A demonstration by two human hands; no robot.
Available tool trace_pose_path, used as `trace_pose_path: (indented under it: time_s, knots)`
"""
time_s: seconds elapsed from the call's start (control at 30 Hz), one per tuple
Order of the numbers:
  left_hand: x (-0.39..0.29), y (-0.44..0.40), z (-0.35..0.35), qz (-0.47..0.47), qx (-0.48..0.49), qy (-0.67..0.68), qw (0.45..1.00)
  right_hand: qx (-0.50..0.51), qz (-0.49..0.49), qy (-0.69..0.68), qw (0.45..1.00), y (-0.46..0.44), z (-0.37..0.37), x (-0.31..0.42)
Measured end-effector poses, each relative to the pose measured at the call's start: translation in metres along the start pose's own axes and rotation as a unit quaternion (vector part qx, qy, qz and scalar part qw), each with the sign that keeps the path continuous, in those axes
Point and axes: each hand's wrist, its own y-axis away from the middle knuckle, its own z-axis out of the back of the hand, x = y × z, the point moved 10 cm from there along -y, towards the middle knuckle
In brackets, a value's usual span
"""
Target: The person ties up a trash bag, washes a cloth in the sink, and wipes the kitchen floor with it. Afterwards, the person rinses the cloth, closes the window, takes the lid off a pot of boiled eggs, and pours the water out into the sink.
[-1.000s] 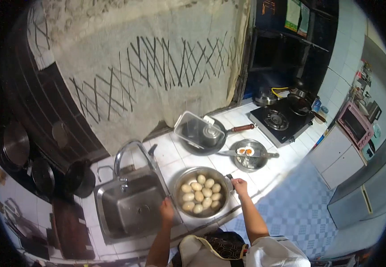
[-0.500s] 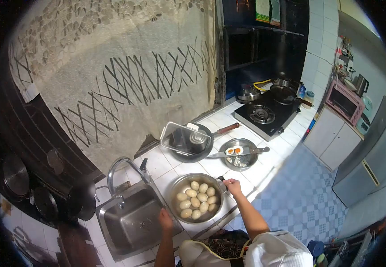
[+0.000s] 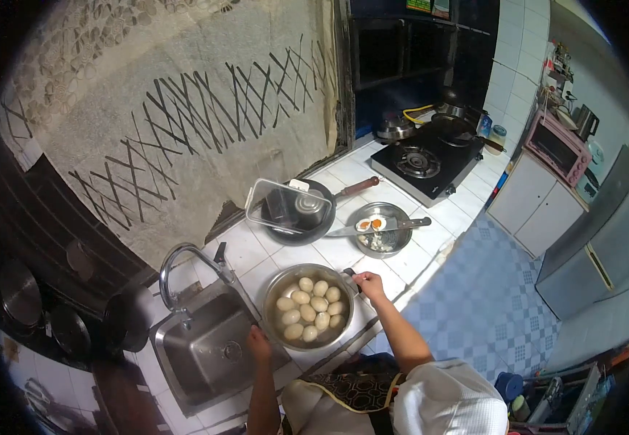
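Observation:
A wide steel pot (image 3: pixel 278 284) holds several pale eggs (image 3: pixel 307 312) in liquid. It stands on the white tiled counter beside the sink. On its right side, my right hand (image 3: pixel 369 286) is closed round the dark pot handle (image 3: pixel 351 273). My left hand (image 3: pixel 259 344) is at the pot's left edge, over the sink's rim, its fingers bent; the handle on that side is hidden. Behind the pot, a steel bowl (image 3: pixel 380 248) has a knife (image 3: pixel 394 225) across it, with a halved egg (image 3: pixel 371 223) showing an orange yolk.
The steel sink (image 3: pixel 206 355) with a curved faucet (image 3: pixel 171 267) is at the left. Behind the pot are a frying pan (image 3: pixel 314 232) and a clear plastic lid (image 3: pixel 256 203). A gas stove (image 3: pixel 438 170) stands at the back right, and dark pans (image 3: pixel 71 330) are at the far left.
The camera view has turned, so the counter and stove show further left. My right hand stays on the pot handle and my left hand stays by the pot's left side.

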Motion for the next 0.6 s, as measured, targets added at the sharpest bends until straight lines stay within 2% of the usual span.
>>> trace_pose_path:
  time_s: [0.07, 0.2, 0.4, 0.5, 0.6]
  knots:
    - [-0.002, -0.006, 0.001, -0.061, -0.003, -0.038, 0.997, 0.001, -0.002, -0.014, 1.0, 0.002, 0.0, 0.004]
    - [0.027, -0.018, 0.006, -0.043, -0.024, -0.024, 0.998, 0.018, -0.009, -0.026, 0.999, 0.001, -0.003, 0.001]
    - [0.006, -0.004, 0.008, -0.026, -0.035, -0.044, 0.998, 0.024, -0.019, -0.022, 0.999, 0.004, -0.001, 0.007]
    - [-0.008, 0.003, 0.003, -0.028, -0.006, -0.053, 0.998, 0.025, -0.021, -0.034, 0.999, 0.004, -0.002, 0.006]
    - [-0.025, 0.007, 0.004, -0.073, -0.026, -0.057, 0.995, 0.019, -0.011, -0.034, 0.999, 0.005, -0.001, 0.006]
